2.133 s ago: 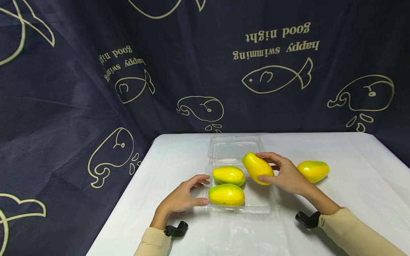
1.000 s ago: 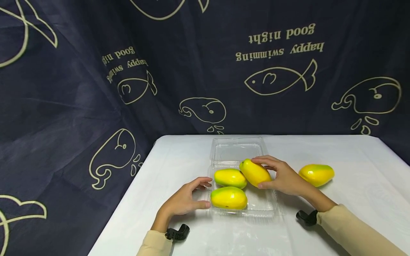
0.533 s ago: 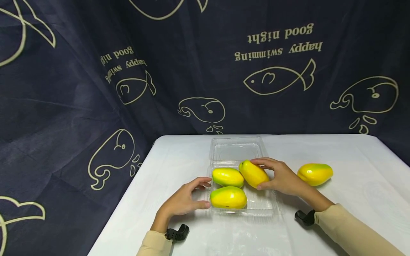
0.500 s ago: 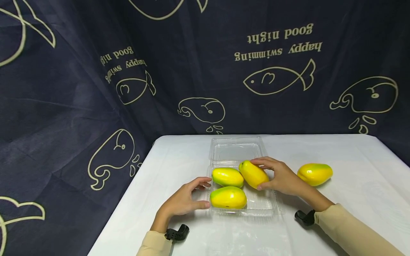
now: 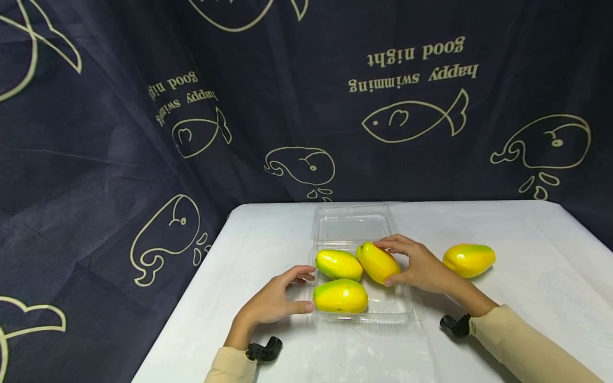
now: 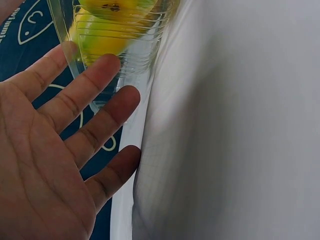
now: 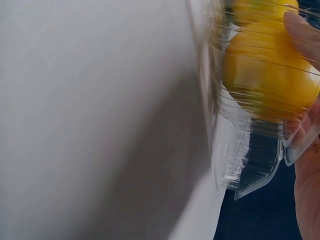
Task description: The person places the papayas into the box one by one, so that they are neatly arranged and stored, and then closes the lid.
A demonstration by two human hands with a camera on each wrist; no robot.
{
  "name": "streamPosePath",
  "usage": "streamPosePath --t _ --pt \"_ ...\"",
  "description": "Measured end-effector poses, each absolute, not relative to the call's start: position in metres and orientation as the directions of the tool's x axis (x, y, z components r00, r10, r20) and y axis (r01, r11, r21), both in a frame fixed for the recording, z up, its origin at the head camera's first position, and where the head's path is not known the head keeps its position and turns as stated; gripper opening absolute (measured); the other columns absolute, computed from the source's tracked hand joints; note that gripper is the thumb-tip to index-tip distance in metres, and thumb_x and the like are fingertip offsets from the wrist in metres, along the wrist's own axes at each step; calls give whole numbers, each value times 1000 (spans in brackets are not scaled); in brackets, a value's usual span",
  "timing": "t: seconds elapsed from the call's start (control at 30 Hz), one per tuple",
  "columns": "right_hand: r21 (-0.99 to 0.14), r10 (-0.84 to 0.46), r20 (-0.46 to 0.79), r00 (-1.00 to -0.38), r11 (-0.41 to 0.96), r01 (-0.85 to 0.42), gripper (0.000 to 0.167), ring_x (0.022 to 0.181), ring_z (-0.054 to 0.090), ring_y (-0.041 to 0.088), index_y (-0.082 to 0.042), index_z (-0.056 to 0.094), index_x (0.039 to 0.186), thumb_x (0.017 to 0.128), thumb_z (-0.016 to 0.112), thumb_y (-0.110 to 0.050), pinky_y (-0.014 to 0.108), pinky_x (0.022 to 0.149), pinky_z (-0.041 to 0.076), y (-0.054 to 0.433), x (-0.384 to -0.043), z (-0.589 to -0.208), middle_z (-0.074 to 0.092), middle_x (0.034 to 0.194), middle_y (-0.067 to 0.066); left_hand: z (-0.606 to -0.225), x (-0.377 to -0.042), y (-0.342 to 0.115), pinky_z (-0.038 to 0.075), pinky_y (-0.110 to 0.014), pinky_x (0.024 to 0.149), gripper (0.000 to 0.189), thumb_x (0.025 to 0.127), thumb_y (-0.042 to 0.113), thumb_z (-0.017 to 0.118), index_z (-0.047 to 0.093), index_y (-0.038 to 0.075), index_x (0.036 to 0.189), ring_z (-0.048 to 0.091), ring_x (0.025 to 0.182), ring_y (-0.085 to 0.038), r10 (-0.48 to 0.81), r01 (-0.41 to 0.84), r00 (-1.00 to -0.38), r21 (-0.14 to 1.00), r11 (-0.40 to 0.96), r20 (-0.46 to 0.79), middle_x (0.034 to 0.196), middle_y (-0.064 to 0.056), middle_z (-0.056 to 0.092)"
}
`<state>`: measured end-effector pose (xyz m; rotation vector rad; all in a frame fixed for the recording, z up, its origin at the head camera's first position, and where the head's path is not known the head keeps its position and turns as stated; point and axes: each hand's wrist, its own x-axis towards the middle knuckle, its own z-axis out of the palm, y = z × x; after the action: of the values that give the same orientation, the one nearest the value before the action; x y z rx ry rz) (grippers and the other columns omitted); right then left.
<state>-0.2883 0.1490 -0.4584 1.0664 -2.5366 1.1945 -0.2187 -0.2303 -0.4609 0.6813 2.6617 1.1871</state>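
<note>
A clear plastic clamshell box [image 5: 390, 303] lies open on the table, its lid [image 5: 354, 226] folded back at the far side. In its left half sit two yellow-green mangoes, a back one [image 5: 339, 265] and a front one [image 5: 340, 296]. My right hand [image 5: 423, 268] grips a third mango [image 5: 377, 263], tilted inside the box against the back one; in the right wrist view that mango [image 7: 262, 75] shows through the ribbed wall. Fingers spread, my left hand [image 5: 268, 300] stands at the box's left side, fingertips at the wall [image 6: 70, 55]; contact is hard to tell.
Another mango [image 5: 469, 260] lies on the white tablecloth [image 5: 531, 298], right of the box and behind my right forearm. A dark printed curtain [image 5: 287, 96] hangs behind the table and at its left.
The gripped mango has come down and left into the box, against the back mango, which now lies slightly turned. My left hand has stayed by the box's left side.
</note>
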Motion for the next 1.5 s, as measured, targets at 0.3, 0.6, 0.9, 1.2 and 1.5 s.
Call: streamPosePath --t 0.3,0.6,0.9,1.2,1.5 --pt "-608 -540 417 -731 431 -666 80 126 57 20 -23 60 138 66 94 -33 33 106 50 149 -288 -456 59 138 -4 -461 -219 -231 43 -49 109 79 79 50 82 45 33 148 54 126 -15 463 347 -885 741 575 54 136 10 60" --pt "-638 -533 446 -719 374 -673 76 126 57 9 -16 61 137 69 92 -30 30 103 52 152 -286 -454 58 137 -4 -462 -219 -230 42 -48 110 78 79 50 82 45 35 147 54 126 -15 463 347 -885 739 578 53 137 10 60" --pt "-591 -470 507 -723 421 -688 58 118 61 9 -17 65 131 78 88 -25 34 94 57 164 -280 -444 62 131 -4 -462 -219 -230 42 -49 110 78 81 46 82 45 31 148 55 126 -16 469 352 -882 741 571 58 137 8 60" --pt "-573 -393 569 -722 441 -691 46 110 63 4 -23 69 123 80 86 -18 26 87 58 170 -281 -440 65 122 -10 -461 -217 -235 44 -50 106 79 80 52 80 45 32 148 55 125 -17 463 355 -884 731 583 60 136 10 61" --pt "-525 -362 608 -707 485 -699 47 106 64 5 -24 70 121 79 86 -11 16 85 55 196 -278 -429 67 120 -8 -465 -219 -233 44 -50 107 79 81 52 80 45 33 148 55 125 -16 477 366 -876 732 575 63 136 10 60"
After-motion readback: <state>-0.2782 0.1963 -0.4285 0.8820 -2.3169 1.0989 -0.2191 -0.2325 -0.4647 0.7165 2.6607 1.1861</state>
